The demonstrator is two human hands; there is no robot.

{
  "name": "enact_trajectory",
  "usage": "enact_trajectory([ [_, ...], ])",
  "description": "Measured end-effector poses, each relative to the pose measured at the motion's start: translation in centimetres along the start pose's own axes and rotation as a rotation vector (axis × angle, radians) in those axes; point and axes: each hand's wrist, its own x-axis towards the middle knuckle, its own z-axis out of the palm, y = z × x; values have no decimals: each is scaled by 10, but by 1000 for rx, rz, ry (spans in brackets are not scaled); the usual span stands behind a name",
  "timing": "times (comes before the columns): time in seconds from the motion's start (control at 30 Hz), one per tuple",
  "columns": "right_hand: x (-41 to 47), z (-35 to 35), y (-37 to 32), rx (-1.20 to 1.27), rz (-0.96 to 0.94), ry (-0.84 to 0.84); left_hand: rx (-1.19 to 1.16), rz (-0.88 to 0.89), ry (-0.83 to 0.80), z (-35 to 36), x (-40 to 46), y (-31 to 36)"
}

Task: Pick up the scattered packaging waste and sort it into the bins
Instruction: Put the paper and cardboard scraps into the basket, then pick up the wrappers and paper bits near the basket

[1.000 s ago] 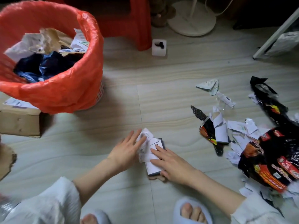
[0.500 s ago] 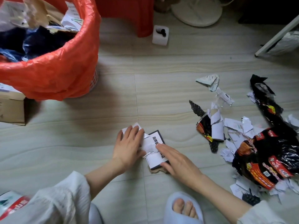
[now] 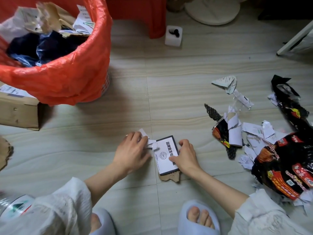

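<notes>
Crouched on the tiled floor, my left hand (image 3: 131, 150) bunches white paper scraps (image 3: 149, 143) while my right hand (image 3: 185, 156) curls over the printed card (image 3: 166, 154) (best lifted by its edge) before binning.

Sleeves: loose white crinkled fabric, the left sleeve (image 3: 55, 212) and the right sleeve (image 3: 264, 219) both pushed up to about the elbow, forearms bare.
Hands: left hand (image 3: 132, 150) and right hand (image 3: 185, 155) bare, no rings, watch or gloves to be seen.
Footwear: pale blue open-toed slippers, thick and rounded; right slipper (image 3: 198, 217) shows bare toes, left slipper (image 3: 103, 221) partly hidden by the left sleeve.
</notes>
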Motion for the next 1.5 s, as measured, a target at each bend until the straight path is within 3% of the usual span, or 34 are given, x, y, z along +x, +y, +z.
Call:
enact_trajectory([
  [0.17,0,-7,1,82,71,-7,98,10,29,0,8,0],
  [0.3,4,-20,9,312,155,33,167,69,78,2,10,-6],
  [0.47,1,-44,-7,647,126,33,-87,-10,142,-13,8,-18],
  [0.6,-4,-69,-56,877,16,31,-260,26,446,-57,23,-19],
  [0.73,-7,-101,-127,890,-195,4,-270,46,816,-124,43,-19],
  [0.87,-16,-126,-205,885,-364,-35,-231,-90,1120,-203,44,-50],
  [0.97,-22,-132,-257,882,-445,-83,-233,-284,1248,-244,44,-89],
  [1.07,-25,-127,-302,880,-470,-128,-243,-466,1179,-259,46,-117],
  [1.23,-27,-105,-350,979,-391,-298,-247,-634,712,-252,42,-168],
  [1.27,-24,-102,-350,975,-381,-295,-252,-628,684,-250,40,-172],
  [1.5,-12,-115,-271,794,-412,-213,-253,-327,940,-237,47,-106],
])
